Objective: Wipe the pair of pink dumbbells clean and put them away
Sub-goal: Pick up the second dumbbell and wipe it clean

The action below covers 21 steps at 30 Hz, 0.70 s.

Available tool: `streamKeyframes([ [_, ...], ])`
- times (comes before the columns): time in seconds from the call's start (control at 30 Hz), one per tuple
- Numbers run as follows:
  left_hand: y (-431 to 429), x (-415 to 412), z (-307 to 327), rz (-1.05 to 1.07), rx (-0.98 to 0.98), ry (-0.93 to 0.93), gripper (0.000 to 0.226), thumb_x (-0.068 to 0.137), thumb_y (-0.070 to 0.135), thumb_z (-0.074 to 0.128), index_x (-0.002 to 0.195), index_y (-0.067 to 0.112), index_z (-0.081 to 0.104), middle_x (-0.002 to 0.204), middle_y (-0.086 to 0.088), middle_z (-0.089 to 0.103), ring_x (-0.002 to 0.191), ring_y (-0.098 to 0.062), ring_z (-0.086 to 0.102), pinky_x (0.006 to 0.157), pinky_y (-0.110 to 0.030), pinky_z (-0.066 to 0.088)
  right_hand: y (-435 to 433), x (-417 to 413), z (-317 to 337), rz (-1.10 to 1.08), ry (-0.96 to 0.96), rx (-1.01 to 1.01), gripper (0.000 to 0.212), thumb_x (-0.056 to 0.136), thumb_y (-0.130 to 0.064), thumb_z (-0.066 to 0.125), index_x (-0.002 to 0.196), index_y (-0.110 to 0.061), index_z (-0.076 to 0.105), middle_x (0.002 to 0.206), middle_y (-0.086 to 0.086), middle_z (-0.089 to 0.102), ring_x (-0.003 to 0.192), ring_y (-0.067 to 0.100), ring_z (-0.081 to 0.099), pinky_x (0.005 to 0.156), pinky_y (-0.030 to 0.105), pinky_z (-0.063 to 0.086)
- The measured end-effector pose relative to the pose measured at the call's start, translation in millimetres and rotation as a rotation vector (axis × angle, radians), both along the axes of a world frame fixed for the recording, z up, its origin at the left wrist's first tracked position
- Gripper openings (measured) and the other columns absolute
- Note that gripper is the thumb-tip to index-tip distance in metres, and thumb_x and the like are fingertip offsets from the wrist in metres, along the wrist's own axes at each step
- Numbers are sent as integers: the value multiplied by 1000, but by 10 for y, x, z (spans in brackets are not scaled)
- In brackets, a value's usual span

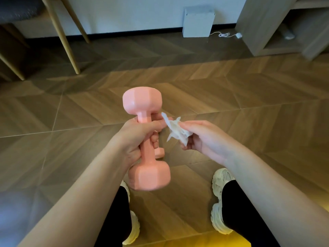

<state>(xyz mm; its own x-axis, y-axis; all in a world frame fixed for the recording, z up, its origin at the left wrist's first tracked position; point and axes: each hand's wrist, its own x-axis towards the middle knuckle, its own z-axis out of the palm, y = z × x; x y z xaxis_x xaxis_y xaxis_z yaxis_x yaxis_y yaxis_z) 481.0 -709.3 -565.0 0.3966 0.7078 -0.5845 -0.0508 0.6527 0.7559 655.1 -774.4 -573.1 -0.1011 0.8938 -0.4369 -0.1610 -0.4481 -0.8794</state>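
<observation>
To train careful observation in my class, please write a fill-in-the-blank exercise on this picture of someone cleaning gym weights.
1. The raised dumbbell is coloured ____.
2. The crumpled tissue beside its handle is ____.
3. The person's shoes are white and the trousers are ____.

Missing words: pink; white; black.

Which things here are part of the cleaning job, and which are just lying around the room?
Part of the job: glossy pink dumbbell gripped by the left hand; second pink dumbbell, mostly hidden behind it; crumpled white tissue pinched in the right hand.
Just lying about: white box by the wall; coiled white cable; wooden chair legs; grey shelf unit.
</observation>
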Motion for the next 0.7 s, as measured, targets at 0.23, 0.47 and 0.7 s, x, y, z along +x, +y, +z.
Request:
streamKeyframes([
  [0.23,-15,6,-8,50,83,81,19,83,-3,72,85,12,60,49,2,53,37,-10,42,38,-21,39,-11,11,-57,129,2,23,36,92,-33,50,70,-22,75,69,3,65,63,14,59,69,30,46],
  [0.47,0,-29,-29,79,90,117,22,81,-4,73,82,12,59,49,0,54,37,-11,42,37,-21,38,3,55,-74,141,-203,77,36,83,-54,65,113,-34,69,99,-10,74,91,5,68,86,31,53],
  [0.7,13,-9,-60,54,87,149,17,82,-4,70,84,11,62,53,-2,53,38,-12,43,38,-22,40,-24,92,6,60,-213,57,26,101,-24,53,108,-8,73,97,8,75,87,16,66,85,38,53],
])
